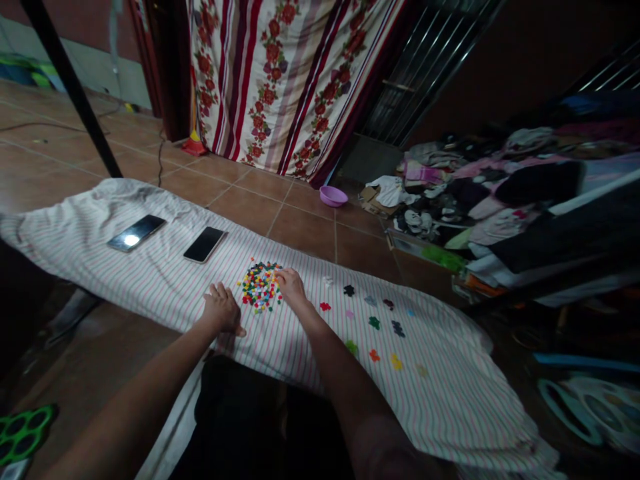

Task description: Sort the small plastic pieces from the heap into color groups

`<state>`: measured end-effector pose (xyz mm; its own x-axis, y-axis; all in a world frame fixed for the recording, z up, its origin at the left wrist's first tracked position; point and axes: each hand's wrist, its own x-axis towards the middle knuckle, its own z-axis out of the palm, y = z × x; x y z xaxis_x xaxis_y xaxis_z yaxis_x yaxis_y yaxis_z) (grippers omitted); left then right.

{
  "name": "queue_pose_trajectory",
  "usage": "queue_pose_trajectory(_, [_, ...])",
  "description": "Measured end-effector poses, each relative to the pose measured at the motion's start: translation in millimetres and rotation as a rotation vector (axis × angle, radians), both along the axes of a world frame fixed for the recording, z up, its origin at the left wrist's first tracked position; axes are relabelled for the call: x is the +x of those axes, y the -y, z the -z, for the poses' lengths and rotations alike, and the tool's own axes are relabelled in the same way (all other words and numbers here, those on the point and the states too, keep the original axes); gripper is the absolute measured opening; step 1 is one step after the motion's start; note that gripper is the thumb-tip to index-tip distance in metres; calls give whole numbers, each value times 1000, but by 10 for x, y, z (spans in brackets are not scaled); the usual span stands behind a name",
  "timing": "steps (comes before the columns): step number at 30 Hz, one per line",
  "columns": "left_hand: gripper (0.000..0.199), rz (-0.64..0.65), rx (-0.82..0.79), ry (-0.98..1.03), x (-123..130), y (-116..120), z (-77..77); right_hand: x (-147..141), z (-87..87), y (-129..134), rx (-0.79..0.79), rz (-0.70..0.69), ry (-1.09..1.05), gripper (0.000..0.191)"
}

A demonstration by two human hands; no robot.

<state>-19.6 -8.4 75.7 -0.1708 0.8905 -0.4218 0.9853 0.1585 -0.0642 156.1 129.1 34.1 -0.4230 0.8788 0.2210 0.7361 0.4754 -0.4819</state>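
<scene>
A pile of small mixed-colour pieces, bead-like in size (pixel 257 288), lies on the striped cloth (pixel 165 283). At the pile's left side, my left hand (pixel 223 311) rests on the cloth, fingers outstretched and holding nothing. My right hand (pixel 291 285) is at the pile's right edge with thumb and fingers pinched together; whatever is between them is too small to make out. To the right of that hand lie small groups sorted by colour, among them a red group (pixel 325 307), a black group (pixel 349 291), a dark green group (pixel 374 323) and an orange group (pixel 375 355).
Two phones, one with a light reflection (pixel 136 233) and one dark (pixel 205 245), lie left of the pile. Beyond the cloth, a purple basin (pixel 333 196) sits on the tiled floor before a floral curtain (pixel 270 80). Heaped clothes (pixel 480 193) are at the right.
</scene>
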Motion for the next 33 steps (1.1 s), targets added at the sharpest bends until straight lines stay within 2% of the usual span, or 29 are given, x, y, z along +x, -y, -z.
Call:
queue_pose_trajectory(11, [127, 13, 15, -22, 23, 3, -22, -450, -148, -128, -71, 78, 270, 32])
queue_pose_trajectory(20, [127, 23, 17, -17, 37, 20, -73, -662, -340, -145, -173, 167, 352, 32])
queue_pose_trajectory(27, [125, 23, 8, -24, 40, 16, -81, -702, -271, -177, -220, 202, 268, 26])
queue_pose_trajectory(33, [130, 10, 31, 5, 32, 12, -48, -635, -216, -108, -161, 200, 178, 23])
